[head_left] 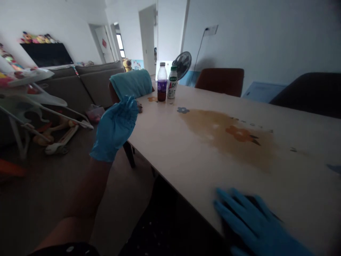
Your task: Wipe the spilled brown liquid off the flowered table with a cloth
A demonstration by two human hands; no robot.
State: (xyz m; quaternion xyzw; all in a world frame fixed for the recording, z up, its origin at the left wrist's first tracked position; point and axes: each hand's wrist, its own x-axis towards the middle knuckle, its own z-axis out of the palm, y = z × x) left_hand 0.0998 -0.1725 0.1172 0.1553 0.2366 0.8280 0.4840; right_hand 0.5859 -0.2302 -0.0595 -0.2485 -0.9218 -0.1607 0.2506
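Right up close, the right hand (pixel 257 224) in blue glove comes blurred over the near edge of the table (pixel 165 153), fingers spread wide, a dark patch below too smeared to name! And there's the left hand (pixel 114 124), raised by the table's left side, its glove bunched and crumpled; whether it grips anything, I can't tell. Beyond the right hand, a brown stain (pixel 213 129) sprawls across the tabletop, running over an orange printed flower (pixel 238 133). Farther on, a purple-labelled bottle (pixel 162 85) stands upright beside a green-capped white bottle (pixel 172 87), a fan (pixel 183 64) behind them.
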